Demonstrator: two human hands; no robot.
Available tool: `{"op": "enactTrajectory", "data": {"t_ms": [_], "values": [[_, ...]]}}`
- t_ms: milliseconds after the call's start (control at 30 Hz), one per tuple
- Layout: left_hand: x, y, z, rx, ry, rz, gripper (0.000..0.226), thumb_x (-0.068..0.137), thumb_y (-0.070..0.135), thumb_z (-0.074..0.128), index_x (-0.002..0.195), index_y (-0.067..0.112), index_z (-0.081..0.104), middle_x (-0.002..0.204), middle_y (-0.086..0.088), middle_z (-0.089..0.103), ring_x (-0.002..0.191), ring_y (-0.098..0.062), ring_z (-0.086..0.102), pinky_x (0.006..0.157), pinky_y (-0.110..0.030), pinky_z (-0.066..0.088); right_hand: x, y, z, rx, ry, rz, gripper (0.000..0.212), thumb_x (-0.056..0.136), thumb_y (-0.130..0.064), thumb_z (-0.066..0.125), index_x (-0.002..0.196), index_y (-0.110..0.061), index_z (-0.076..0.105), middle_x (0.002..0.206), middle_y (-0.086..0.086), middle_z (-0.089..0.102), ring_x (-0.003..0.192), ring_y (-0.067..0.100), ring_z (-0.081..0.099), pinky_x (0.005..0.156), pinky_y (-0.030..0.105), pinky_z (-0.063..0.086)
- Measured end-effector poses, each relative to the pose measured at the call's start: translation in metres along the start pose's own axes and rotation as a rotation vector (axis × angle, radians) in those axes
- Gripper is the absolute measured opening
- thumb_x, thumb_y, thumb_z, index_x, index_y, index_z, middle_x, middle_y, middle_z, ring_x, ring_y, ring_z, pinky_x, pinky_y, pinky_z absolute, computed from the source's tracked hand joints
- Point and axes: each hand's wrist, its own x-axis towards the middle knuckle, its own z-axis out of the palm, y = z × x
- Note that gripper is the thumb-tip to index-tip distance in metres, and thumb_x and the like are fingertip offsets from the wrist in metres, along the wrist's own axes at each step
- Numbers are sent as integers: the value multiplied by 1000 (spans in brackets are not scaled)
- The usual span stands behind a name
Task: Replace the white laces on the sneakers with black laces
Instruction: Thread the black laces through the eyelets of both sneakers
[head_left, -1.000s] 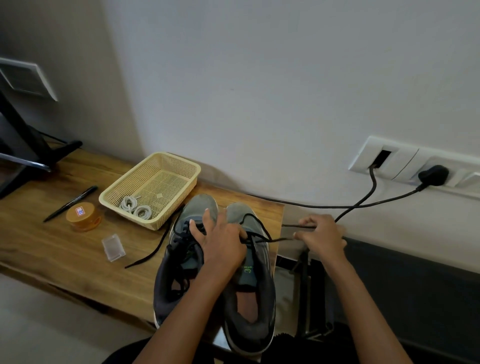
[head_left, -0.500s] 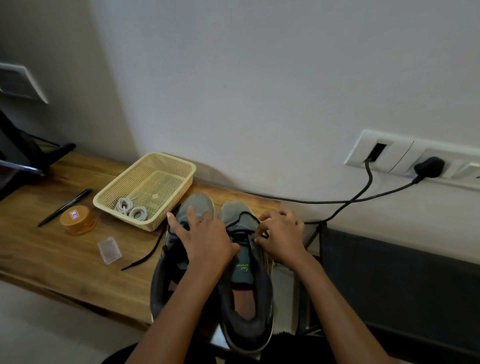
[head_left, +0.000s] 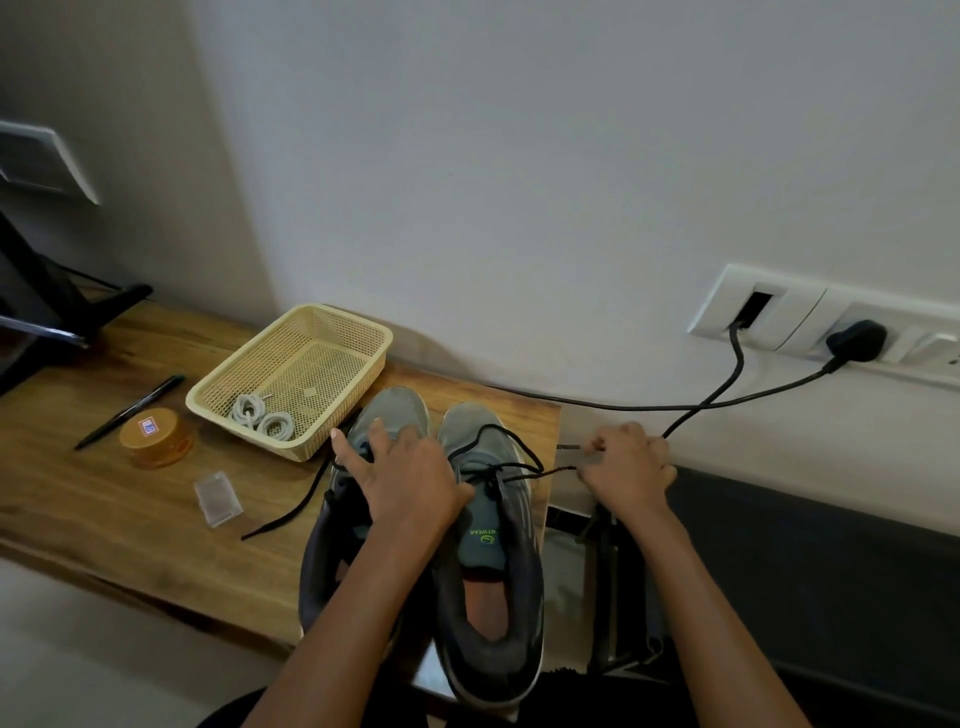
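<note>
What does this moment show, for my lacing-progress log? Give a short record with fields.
left hand: flat, fingers straight, pressing down on both sneakers
right hand: pinches the black lace, pulled out past the table edge
right-side sneaker: black lace threaded near the toe, one loop slack
left-side sneaker: its trailing lace lies on the table
white laces: coiled in the yellow basket
progress: white laces removed; black lacing not finished
</note>
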Motion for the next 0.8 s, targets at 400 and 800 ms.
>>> {"op": "enactTrajectory", "data": {"t_ms": [400, 800], "values": [[5, 0, 7, -12, 7, 4, 26, 84, 43, 61, 102, 27, 68, 142, 4, 41, 144, -29, 9, 109, -63, -9, -13, -30, 18, -84, -143, -367, 15, 86, -40, 64, 95, -31, 71, 130, -15, 48, 127, 18, 27, 100, 39, 19], [9, -3, 10, -34, 6, 8, 22, 84, 40, 61, 101, 27, 68, 140, 4, 43, 144, -30, 10, 107, -65, -10, 5, 3, -4, -151, -104, 271, 5, 84, -18, 53, 85, -16, 58, 107, 8, 52, 123, 31, 36, 105, 46, 22]]}}
